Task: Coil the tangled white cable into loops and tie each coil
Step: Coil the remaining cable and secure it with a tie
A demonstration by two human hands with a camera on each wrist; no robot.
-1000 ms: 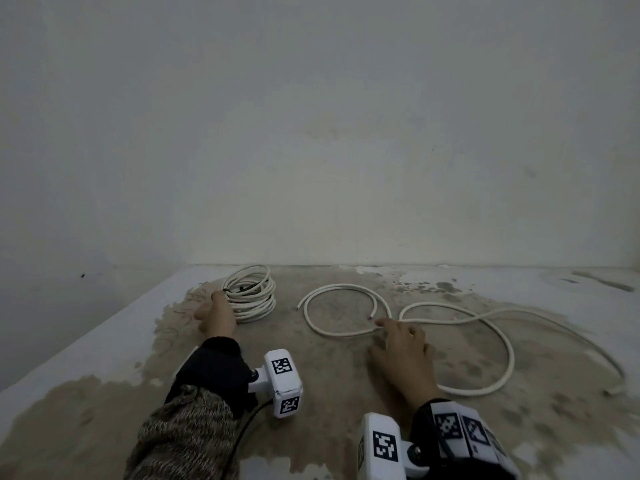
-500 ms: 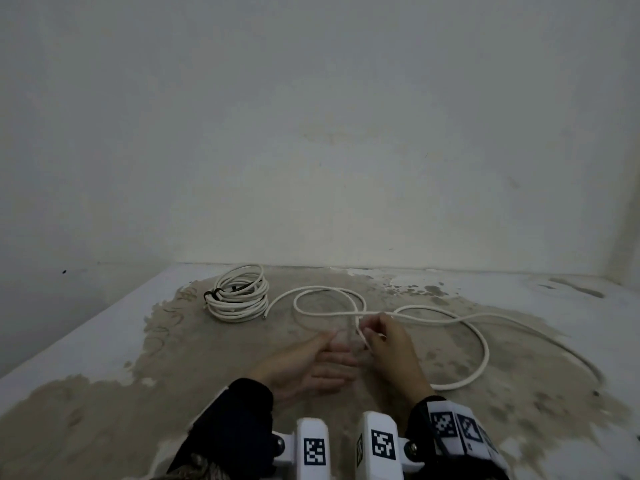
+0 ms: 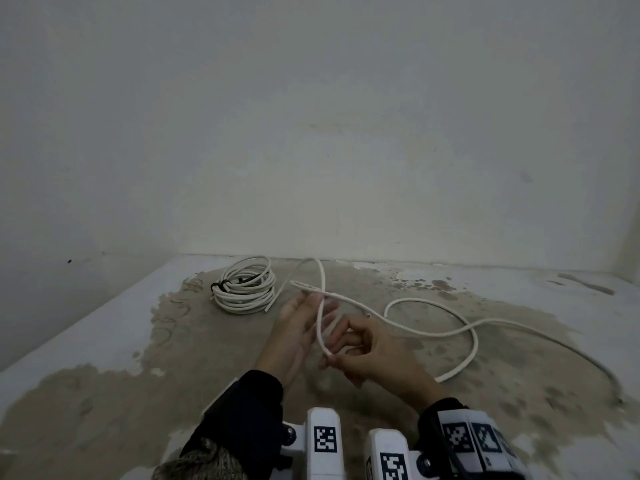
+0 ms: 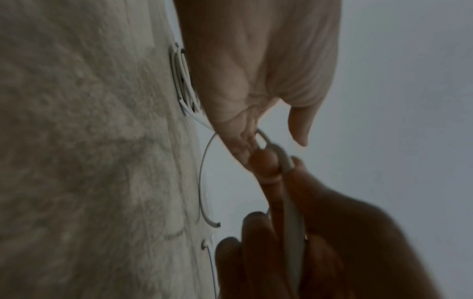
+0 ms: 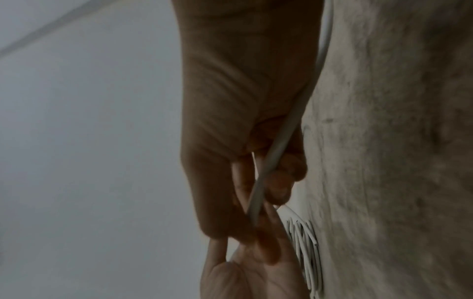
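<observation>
1. Pinching the loose white cable (image 3: pixel 429 332) near its end, right hand (image 3: pixel 374 355) lifts a first loop at frame centre, prob. to start a new coil.
2. Left hand (image 3: pixel 298 336) sits just beside it w/ fingers straight, palm up against the strand, holding nothing, likely ready to take the loop.
3. Tied coil (image 3: pixel 244 289) rests upper left on the stained floor (image 3: pixel 104 393), apart from the slack trailing right.

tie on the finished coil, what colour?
Black, wrapped around the left side of the finished coil; the tie shows best in the head view.
</observation>
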